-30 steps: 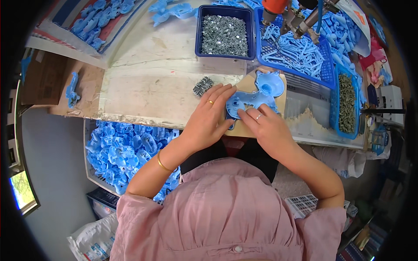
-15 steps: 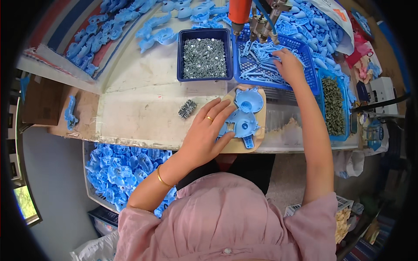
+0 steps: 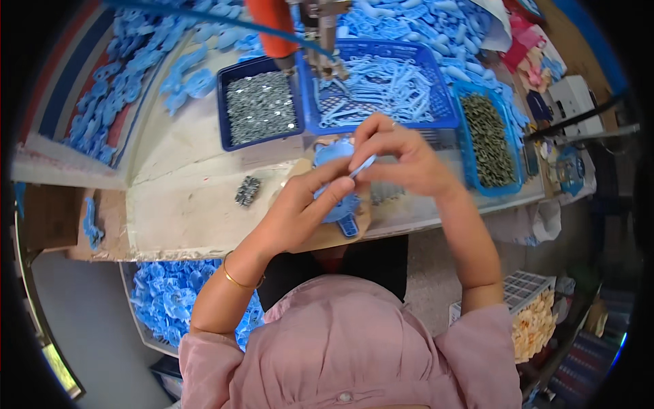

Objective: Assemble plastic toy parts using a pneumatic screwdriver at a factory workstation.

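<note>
You look through the left one of two fisheye cameras worn side by side on your head, pointing steeply down and forward over your own pink shirt [image 3: 347,334] to the desk [image 3: 184,204]. The view stands upright and unmirrored, your left hand [image 3: 300,208] and right hand [image 3: 402,157] close below the lens, near the middle. It reaches wide enough to take in the floor [image 3: 432,283] and, at the lower left, a window [image 3: 58,368]; the corners fall into black.
</note>
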A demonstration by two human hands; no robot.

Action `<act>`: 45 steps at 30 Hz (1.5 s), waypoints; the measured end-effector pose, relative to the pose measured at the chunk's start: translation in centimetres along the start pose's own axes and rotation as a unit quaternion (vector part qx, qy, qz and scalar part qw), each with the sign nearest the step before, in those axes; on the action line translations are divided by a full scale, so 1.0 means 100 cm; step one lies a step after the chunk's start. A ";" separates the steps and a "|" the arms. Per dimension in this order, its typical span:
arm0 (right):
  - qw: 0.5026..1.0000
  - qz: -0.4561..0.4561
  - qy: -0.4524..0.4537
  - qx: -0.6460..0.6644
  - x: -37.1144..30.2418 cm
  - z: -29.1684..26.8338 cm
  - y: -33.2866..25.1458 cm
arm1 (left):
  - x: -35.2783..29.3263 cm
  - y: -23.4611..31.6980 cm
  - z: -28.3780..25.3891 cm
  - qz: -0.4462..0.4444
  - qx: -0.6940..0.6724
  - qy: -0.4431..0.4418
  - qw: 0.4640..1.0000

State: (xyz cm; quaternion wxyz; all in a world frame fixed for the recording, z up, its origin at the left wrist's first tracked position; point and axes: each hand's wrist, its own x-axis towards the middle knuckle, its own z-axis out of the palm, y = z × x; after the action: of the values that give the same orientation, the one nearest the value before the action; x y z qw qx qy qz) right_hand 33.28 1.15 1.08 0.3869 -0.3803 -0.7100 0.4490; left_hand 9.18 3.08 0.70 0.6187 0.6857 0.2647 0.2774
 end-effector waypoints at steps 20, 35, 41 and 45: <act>0.750 0.196 0.220 -0.592 -0.099 -0.197 0.095 | -0.017 -0.003 0.023 -0.135 -0.129 -0.037 0.982; 0.965 0.225 0.133 0.022 -0.045 -0.007 -0.023 | -0.021 -0.011 0.026 -0.098 -0.023 -0.008 0.995; 0.954 0.262 0.069 0.125 -0.025 0.034 -0.032 | -0.028 -0.015 0.024 -0.091 0.007 0.005 0.996; 0.953 0.276 0.062 0.106 -0.023 0.042 -0.036 | -0.034 -0.015 0.026 -0.064 0.054 0.034 0.996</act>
State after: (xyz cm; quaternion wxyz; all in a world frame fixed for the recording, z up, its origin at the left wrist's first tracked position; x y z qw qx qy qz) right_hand 29.78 -3.41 2.72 0.3294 -0.5450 -0.5006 0.5864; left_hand 8.58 -0.97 -1.19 0.5879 0.6897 0.3440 0.2457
